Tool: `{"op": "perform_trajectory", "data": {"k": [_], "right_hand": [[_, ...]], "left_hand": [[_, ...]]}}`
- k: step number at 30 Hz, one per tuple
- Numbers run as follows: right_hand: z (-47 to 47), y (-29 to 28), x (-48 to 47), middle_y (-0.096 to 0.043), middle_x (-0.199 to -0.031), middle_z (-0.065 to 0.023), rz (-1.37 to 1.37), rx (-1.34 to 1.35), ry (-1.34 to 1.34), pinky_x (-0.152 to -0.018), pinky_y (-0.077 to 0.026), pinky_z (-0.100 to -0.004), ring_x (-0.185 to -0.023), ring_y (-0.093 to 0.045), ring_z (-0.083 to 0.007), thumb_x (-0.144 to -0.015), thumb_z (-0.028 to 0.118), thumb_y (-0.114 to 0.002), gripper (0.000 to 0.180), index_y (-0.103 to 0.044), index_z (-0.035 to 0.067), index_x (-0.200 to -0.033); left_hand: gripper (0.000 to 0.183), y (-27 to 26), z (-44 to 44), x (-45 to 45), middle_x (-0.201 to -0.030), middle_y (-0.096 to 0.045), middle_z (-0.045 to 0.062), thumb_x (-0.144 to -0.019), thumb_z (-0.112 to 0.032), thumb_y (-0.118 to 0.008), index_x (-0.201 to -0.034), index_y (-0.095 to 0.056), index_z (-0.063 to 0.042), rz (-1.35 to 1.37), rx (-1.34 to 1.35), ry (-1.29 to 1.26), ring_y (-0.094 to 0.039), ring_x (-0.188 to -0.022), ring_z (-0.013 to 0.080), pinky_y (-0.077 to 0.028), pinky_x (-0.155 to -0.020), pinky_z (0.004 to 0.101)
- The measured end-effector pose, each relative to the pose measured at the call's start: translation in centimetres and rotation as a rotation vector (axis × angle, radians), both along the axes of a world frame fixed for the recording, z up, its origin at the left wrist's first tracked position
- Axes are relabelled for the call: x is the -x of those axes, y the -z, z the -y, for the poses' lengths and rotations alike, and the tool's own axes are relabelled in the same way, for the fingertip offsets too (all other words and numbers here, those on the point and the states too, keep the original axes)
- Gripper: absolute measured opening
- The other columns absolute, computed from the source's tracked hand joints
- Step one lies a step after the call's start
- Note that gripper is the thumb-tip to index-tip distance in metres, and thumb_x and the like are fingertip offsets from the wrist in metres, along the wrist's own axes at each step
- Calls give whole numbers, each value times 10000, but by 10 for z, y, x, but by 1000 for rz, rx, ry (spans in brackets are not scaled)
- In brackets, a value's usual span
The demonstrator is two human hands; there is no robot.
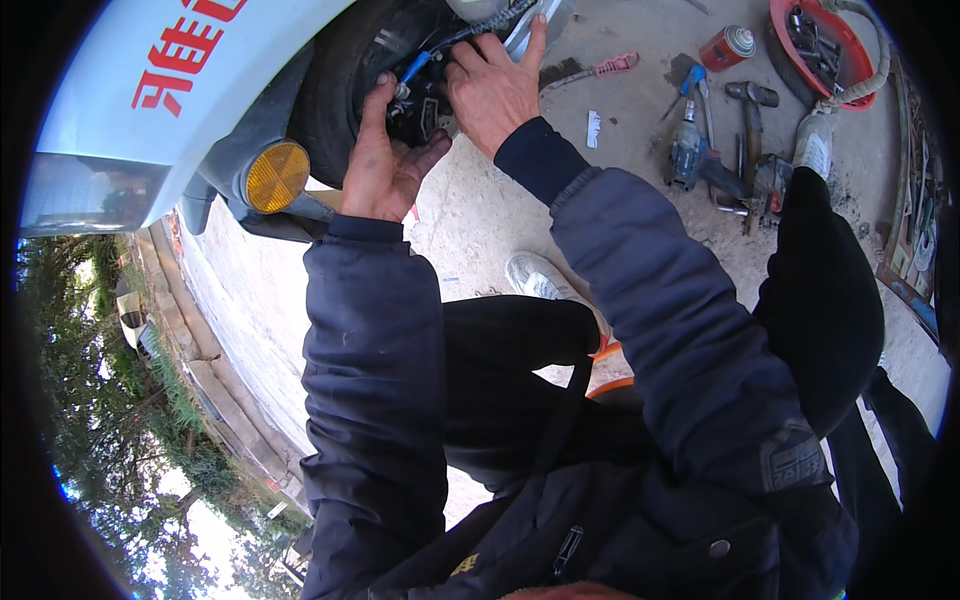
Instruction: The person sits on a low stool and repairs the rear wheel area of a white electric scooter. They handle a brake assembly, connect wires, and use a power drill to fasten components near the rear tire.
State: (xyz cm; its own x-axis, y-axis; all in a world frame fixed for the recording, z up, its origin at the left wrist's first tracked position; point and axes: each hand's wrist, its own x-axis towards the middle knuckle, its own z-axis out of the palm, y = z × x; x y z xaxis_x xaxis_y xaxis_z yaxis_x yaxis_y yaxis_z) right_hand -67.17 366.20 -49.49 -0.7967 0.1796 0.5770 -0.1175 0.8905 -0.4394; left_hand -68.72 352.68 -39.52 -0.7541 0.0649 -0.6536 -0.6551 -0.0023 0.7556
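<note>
Both hands reach in beside the black tyre [327, 105] of a pale-bodied vehicle. My left hand [390, 157] has its thumb up against a small metal fitting [401, 91], its fingers spread below; whether it grips the fitting is unclear. A blue connector or sleeve [415, 67] lies just above that fitting and joins a dark cable [480, 28] running up to the right. My right hand [495, 90] is at the right of the dark wheel-side parts, index finger stretched upward, other fingertips curled behind the parts and partly hidden.
On the concrete at right lie a cordless impact driver [697, 161], a hammer [752, 112], a pink-handled tool [616, 64] and a red spray can [726, 48]. A red basin [862, 97] holds sockets. An amber reflector [277, 176] juts out near my left wrist.
</note>
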Motion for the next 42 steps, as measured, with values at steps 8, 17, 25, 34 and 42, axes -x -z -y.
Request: {"op": "perform_trajectory", "data": {"k": [8, 17, 25, 34, 42], "right_hand": [[-3, -3, -3, -620, -922, 29, 34, 11, -39, -1104, -84, -834, -1089, -545, -210, -796, 153, -662, 116, -774, 127, -809], [-2, 2, 2, -636, -949, 21, -33, 31, -8, -1089, -95, -842, -1107, -550, -207, -796, 162, -679, 98, -770, 127, -803], [-2, 0, -1, -626, -928, 15, -13, 1, -25, -1081, -111, -842, -1084, -555, -210, -801, 172, -674, 105, -765, 120, -798], [-2, 2, 3, -618, -908, 40, -30, -30, 14, -1084, -88, -849, -1081, -546, -206, -784, 175, -680, 98, -773, 144, -787], [-6, -5, -7, -629, -919, 43, 52, 6, -46, -1088, -86, -844, -1090, -543, -208, -748, 178, -708, 88, -782, 161, -792]], "left_hand": [[710, 0, 3, 2, -1321, -543, 108, -861, -553, -759, -1389, -522, -141, -2, -68, 21, -536, -1118, 285, -496, -1011, 442], [708, 3, 5, 3, -1310, -529, 108, -867, -556, -753, -1399, -509, -158, 20, -77, 8, -525, -1097, 290, -501, -1002, 442], [694, 3, 5, 3, -1301, -542, 104, -867, -553, -752, -1383, -519, -150, 25, -74, 22, -538, -1088, 290, -497, -1005, 446], [714, 1, 3, 1, -1275, -563, 113, -869, -567, -744, -1389, -514, -136, -10, -68, 34, -546, -1080, 289, -500, -1002, 429], [758, 4, 6, 1, -1338, -520, 115, -865, -574, -744, -1426, -484, -136, 19, -64, 28, -521, -1121, 285, -487, -1017, 423]]}}
